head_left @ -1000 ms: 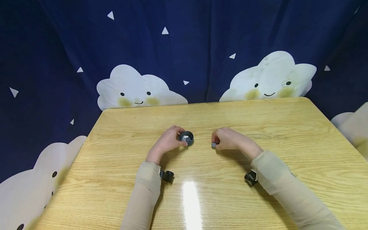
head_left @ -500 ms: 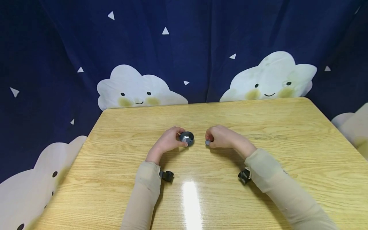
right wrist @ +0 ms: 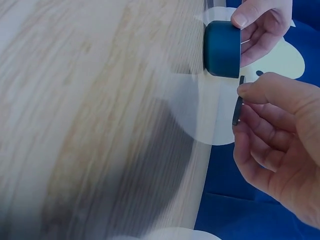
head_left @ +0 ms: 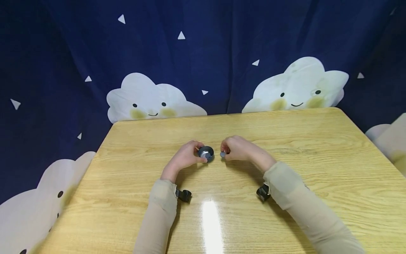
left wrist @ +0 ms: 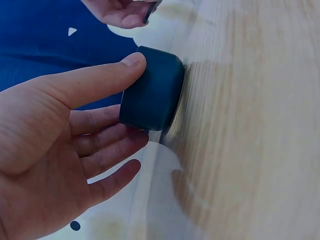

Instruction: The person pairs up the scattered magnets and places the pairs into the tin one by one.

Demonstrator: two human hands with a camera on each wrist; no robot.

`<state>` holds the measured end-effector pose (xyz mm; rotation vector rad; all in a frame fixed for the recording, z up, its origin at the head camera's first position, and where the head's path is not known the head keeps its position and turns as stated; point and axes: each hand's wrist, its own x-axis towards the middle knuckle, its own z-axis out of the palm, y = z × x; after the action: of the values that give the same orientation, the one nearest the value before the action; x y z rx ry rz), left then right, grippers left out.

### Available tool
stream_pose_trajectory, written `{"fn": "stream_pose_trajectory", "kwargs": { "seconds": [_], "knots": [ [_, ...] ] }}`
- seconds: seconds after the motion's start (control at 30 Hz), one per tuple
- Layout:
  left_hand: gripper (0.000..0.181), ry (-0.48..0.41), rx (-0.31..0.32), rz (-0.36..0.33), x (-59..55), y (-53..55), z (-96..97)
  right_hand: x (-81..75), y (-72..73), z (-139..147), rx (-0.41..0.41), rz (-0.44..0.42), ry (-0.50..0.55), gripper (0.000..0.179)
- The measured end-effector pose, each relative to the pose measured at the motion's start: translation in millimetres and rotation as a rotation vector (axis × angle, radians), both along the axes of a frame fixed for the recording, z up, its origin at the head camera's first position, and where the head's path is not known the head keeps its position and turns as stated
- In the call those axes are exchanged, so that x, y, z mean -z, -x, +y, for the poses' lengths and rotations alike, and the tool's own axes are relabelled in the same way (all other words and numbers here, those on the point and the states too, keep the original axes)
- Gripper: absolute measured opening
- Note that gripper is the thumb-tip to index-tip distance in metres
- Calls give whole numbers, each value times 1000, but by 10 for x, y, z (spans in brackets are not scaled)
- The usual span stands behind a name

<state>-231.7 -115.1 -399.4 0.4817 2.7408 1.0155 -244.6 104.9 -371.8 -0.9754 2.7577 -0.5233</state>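
Note:
My left hand [head_left: 184, 156] grips the near-left side of a small round dark bowl [head_left: 202, 151] on the table, thumb in front and fingers behind. In the left wrist view the bowl [left wrist: 152, 90] shows a dark teal outer wall. A grey round piece [head_left: 207, 155] lies inside it, against a shiny inner surface. Just to its right, my right hand [head_left: 239, 148] pinches a thin grey disc [head_left: 223, 154] between thumb and fingers. Seen from the right wrist, that disc [right wrist: 238, 107] is held edge-on, close beside the bowl's rim.
The light wooden table [head_left: 127, 204] stretches around both hands, with a bright light reflection near its front. Behind it hangs a dark blue curtain [head_left: 203, 42] printed with clouds and triangles. Black wrist cameras hang below each sleeve.
My right hand has moved left with the grey disc, drawing much nearer to the bowl. My left hand and the bowl have stayed almost in place.

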Motion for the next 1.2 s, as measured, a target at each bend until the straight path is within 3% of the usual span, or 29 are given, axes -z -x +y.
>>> {"fn": "stream_pose_trajectory", "kwargs": {
  "seconds": [1.2],
  "knots": [
    [57,-62,-2,-49,14,-3,-3,9,57,-290,30,89,99,13]
  ]
}}
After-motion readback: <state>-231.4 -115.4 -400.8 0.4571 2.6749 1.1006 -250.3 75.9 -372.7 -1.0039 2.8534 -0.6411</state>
